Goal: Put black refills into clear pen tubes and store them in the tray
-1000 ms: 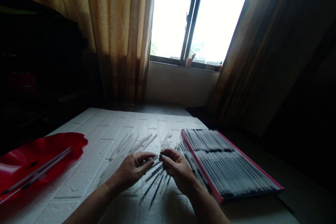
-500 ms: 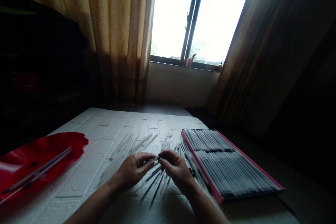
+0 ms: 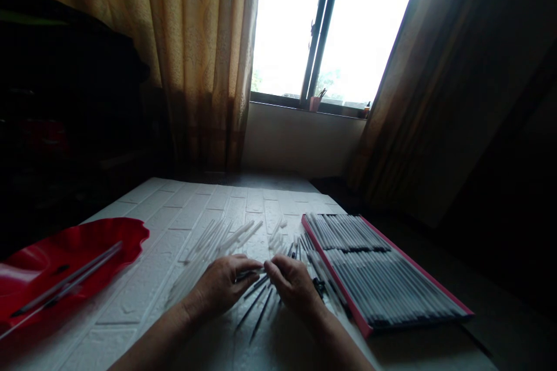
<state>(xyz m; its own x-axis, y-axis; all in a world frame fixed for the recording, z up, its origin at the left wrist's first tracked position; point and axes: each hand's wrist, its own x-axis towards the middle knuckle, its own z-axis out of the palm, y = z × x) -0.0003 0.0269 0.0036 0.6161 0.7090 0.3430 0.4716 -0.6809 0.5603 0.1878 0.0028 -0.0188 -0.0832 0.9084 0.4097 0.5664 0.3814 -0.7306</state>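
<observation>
My left hand (image 3: 221,283) is closed in a pinch around a thin pale tube (image 3: 250,271), which looks like a clear pen barrel. Touching the end of that tube, my right hand (image 3: 295,283) has its thumb and fingers pressed together. Whatever lies in that right pinch is hidden by the fingers. Below and between both hands, several dark, slim pen refills (image 3: 260,314) are spread on the white table (image 3: 119,284). Clear tubes (image 3: 206,240) lie in a loose pile beyond my left hand. Small black pieces (image 3: 319,286) sit just right of my right hand.
A red-rimmed box (image 3: 368,330) on the right holds two rows of pens (image 3: 391,284). On the left, a red scalloped tray (image 3: 130,229) carries a few pens (image 3: 73,278). Short clear pieces (image 3: 277,235) lie past the hands. Curtains and a bright window (image 3: 287,23) stand behind.
My right fingers have closed further over the tube's end, and the small dark piece seen at their tips is now hidden. Both hands stay close together; the view has shifted slightly.
</observation>
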